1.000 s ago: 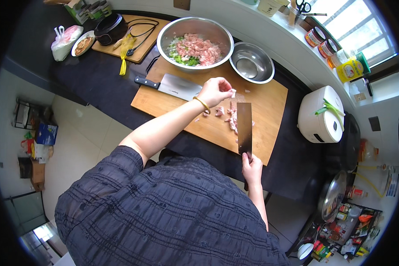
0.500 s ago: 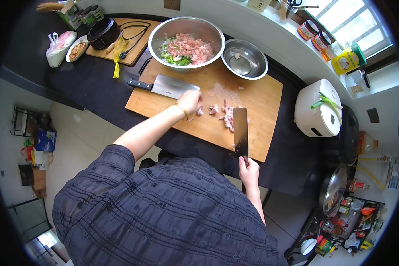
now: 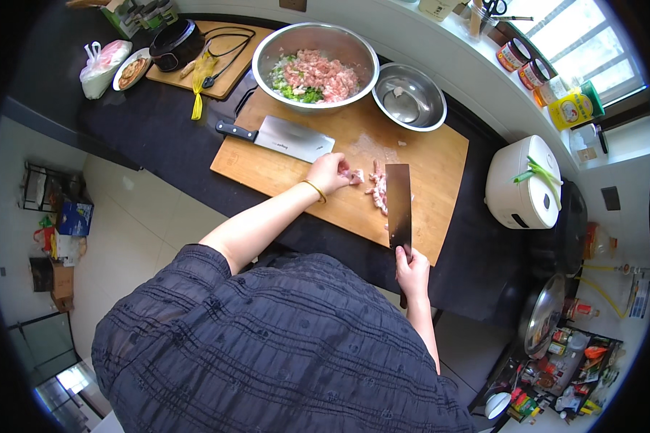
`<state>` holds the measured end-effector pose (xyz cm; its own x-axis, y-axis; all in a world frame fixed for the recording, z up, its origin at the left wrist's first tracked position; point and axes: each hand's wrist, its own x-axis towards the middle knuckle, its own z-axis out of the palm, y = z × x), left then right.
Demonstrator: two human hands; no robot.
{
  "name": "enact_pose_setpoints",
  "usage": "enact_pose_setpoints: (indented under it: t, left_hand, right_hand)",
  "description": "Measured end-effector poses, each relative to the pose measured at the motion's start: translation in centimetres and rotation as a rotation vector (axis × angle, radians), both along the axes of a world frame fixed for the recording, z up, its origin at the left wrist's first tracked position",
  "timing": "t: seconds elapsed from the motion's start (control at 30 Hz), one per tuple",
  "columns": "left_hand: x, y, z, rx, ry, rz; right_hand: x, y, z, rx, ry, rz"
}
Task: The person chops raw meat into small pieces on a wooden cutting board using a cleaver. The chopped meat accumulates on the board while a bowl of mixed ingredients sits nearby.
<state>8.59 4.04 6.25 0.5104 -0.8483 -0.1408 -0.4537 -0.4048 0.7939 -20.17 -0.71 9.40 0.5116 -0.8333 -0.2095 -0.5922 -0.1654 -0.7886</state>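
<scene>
My right hand (image 3: pixel 413 276) is wrapped around the handle of a cleaver (image 3: pixel 399 206). Its dark blade stands over the right part of the wooden cutting board (image 3: pixel 440 169), beside a row of chopped pink meat (image 3: pixel 377 186). My left hand (image 3: pixel 328 172), with a yellow band at the wrist, has its fingers closed on a small piece of meat (image 3: pixel 354 176) to the left of that row. Another cleaver (image 3: pixel 295 139) with a black handle lies flat behind my left hand. A wet whitish smear marks the board beyond the meat.
At the board's far edge stands a large steel bowl (image 3: pixel 372 54) of minced meat and chopped greens, with a smaller steel bowl (image 3: pixel 435 108) beside it. A white rice cooker (image 3: pixel 516 184) with green onion on top stands right. Far left are a second board (image 3: pixel 232 68) and a black pot (image 3: pixel 177 47).
My left hand has moved right and slightly nearer, closing on the small meat piece. The cleaver in my right hand remains beside the chopped meat. The whole view has shifted slightly.
</scene>
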Motion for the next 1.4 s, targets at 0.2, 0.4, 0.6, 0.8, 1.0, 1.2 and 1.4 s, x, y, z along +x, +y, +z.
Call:
enact_pose_setpoints:
  t: [0.2,0.4,0.6,0.8,1.0,1.2,1.4]
  left_hand:
    - [0.3,-2.8,-3.9,-0.202,-0.237,-0.27]
    - [-0.7,-3.0,-1.1,0.046,-0.178,-0.324]
    - [-0.8,-1.7,-0.8,0.09,0.356,-0.239]
    - [-1.3,-0.1,1.2,0.085,-0.145,-0.123]
    - [-1.3,2.3,-1.4,-0.434,-0.38,-0.279]
    - [-3.0,2.2,-4.0,-0.465,-0.666,-0.224]
    - [-3.2,2.3,-4.1,-0.494,-0.679,-0.192]
  right_hand:
    - [-0.4,-0.3,-0.2,0.017,0.014,-0.001]
    - [-0.9,-1.1,-0.6,0.043,0.004,-0.083]
    - [0.8,-1.3,2.1,0.14,-0.065,-0.087]
    - [2.6,-1.0,1.6,0.072,0.109,0.071]
    - [4.1,0.0,3.6,-0.044,0.229,0.208]
    - [4.8,-0.3,3.8,-0.08,0.257,0.293]
    - [5.2,-1.3,2.9,-0.242,0.305,0.422]
